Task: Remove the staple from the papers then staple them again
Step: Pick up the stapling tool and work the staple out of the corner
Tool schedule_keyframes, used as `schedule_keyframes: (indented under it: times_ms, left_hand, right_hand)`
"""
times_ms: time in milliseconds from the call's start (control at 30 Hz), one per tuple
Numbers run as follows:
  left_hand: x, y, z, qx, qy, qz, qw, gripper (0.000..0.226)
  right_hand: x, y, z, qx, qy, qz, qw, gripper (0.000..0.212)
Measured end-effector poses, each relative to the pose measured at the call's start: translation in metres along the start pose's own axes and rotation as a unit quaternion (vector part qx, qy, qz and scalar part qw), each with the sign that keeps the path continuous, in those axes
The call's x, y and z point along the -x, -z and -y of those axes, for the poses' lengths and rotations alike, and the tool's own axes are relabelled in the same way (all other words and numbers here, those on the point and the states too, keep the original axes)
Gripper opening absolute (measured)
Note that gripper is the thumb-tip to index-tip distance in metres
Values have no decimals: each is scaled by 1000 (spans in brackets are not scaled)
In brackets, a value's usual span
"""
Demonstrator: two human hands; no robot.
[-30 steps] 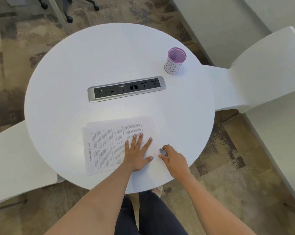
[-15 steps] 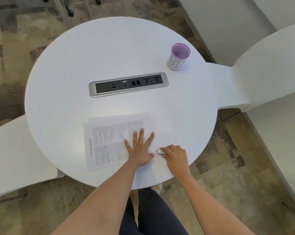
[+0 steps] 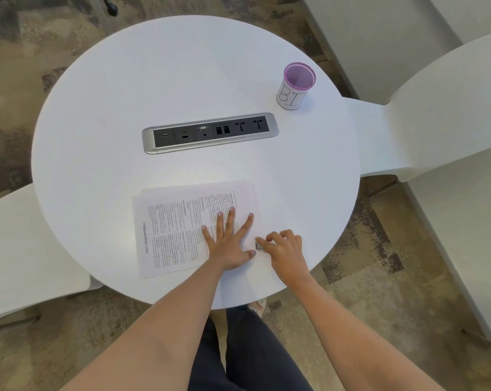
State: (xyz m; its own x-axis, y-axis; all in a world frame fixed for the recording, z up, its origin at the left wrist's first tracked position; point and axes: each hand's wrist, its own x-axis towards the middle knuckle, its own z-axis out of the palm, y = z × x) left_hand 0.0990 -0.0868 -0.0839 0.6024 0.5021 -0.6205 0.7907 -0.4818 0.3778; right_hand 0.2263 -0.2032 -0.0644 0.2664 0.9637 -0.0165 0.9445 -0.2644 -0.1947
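Papers point(image 3: 176, 230): a few printed sheets lie flat and slightly fanned on the near half of the table point(image 3: 154, 80).
Left hand point(image 3: 229, 246): palm down on the right part of the papers, fingers straight and spread wide, thumb pointing toward the right hand.
Right hand point(image 3: 285, 249): just to the right of the left hand, near the papers' right edge, with its fingers curled round a small silver tool point(image 3: 260, 244).
Small silver tool: its end sticks out of the fingers toward the left, just beside the left thumb tip. It is too small to tell whether it touches the paper, or what kind of tool it is.
Socket panel point(image 3: 210, 133): set into the table's middle, beyond the papers.
Purple mesh cup point(image 3: 295, 86): far right on the table, well apart from both hands.
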Motion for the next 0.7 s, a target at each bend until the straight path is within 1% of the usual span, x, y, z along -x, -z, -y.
schedule_keyframes:
  times_ms: [100, 233, 300, 367, 433, 467, 600, 700]
  left_hand:
    - [0, -1, -2, 6, 9, -4, 1000, 92]
    - [-1, -2, -2, 8, 15, -10, 1000, 94]
    - [-2, -2, -2, 9, 15, -11, 1000, 94]
    - [-2, -2, -2, 15, 14, -10, 1000, 94]
    - [-2, -2, -2, 14, 14, -8, 1000, 95]
    - [-2, -2, -1, 11, 15, -8, 1000, 95]
    - [-2, -3, -1, 8, 14, -8, 1000, 94]
    - [-2, -3, -1, 7, 15, -8, 1000, 94]
  right_hand:
    - [-1, 1, -1, 18, 17, 3, 1000, 49]
    - [-3, 1, 1, -13, -26, 43, 999, 39]
    - [-5, 1, 3, -53, -61, 81, 993, 33]
    - [-9, 1, 5, -130, -109, 110, 979, 29]
    - [-11, 2, 8, -203, -154, 109, 961, 28]
    - [-12, 2, 9, -212, -161, 99, 959, 28]
    - [-4, 3, 8, -132, -130, 71, 980, 25]
    - [1, 4, 3, -102, -120, 53, 986, 27]
